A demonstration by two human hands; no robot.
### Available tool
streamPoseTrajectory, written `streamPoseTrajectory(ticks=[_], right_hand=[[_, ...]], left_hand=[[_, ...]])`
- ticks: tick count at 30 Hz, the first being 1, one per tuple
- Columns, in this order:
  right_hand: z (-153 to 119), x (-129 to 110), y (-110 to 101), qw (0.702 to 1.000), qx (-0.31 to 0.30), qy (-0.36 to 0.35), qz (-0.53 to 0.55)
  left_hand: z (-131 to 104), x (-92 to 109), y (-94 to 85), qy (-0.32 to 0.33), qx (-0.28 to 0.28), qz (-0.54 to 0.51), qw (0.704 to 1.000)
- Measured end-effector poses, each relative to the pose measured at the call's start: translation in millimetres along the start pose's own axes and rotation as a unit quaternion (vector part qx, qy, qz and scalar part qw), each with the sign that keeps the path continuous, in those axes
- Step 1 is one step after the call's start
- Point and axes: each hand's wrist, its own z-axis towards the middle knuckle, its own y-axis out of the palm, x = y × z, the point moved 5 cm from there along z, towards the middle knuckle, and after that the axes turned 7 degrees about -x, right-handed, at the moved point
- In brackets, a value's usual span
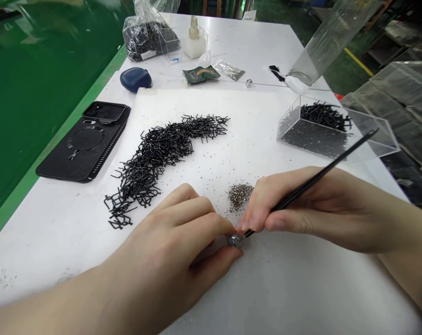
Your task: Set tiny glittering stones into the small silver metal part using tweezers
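Between the thumb and index finger of my left hand [176,237] sits a small round silvery metal part [235,240], partly covered by the fingertips. My right hand [301,209] is closed on a thin black pen-like tool [322,177], whose tip meets the metal part from the right. Just beyond my fingers lies a little heap of tiny brownish metallic bits [239,196]. Farther left, a long curved pile of bent black pieces [165,149] spreads over the white work surface [252,139].
Left stand a black phone [85,144] and a dark blue rounded object [136,79]. At the back are a bag of black pieces [148,39], a small bottle [195,42] and a green packet [201,74]. Right are a clear box [311,139] and a tilted clear cylinder [325,42].
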Motion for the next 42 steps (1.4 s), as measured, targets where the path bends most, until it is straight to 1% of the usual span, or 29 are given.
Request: streamPoseTrajectory(ticks=[5,8,20,26,32,35,42], right_hand=[[-0.2,0.3,0.2,1.0,-0.008,-0.008,0.005],[-0.5,0.8,0.0,1.0,-0.008,-0.013,0.006],[0.4,-0.7,-0.8,1.0,-0.001,-0.01,-0.003],[0.3,-2.2,-0.6,1.0,0.004,-0.019,-0.006],[-0.1,-1.4,-0.1,1.0,0.005,-0.023,-0.003],[-0.6,-1.3,-0.3,1.0,0.002,-0.02,-0.002],[-1.9,0.1,-0.8,1.0,-0.008,-0.026,0.002]], left_hand=[[1.7,0.4,3.2,0.003,-0.001,0.002,1.0],[3.1,0.9,3.5,0.0,-0.012,0.008,1.0],[0.5,-0.1,1.5,0.001,0.001,-0.008,1.0],[0.2,-0.7,2.8,-0.003,-0.017,-0.001,1.0],[0.3,-0.6,2.8,0.003,0.01,-0.02,1.0],[0.7,-2.1,4.0,-0.003,-0.004,-0.013,1.0],[-1.1,-3.7,6.5,-0.002,0.0,-0.015,1.0]])
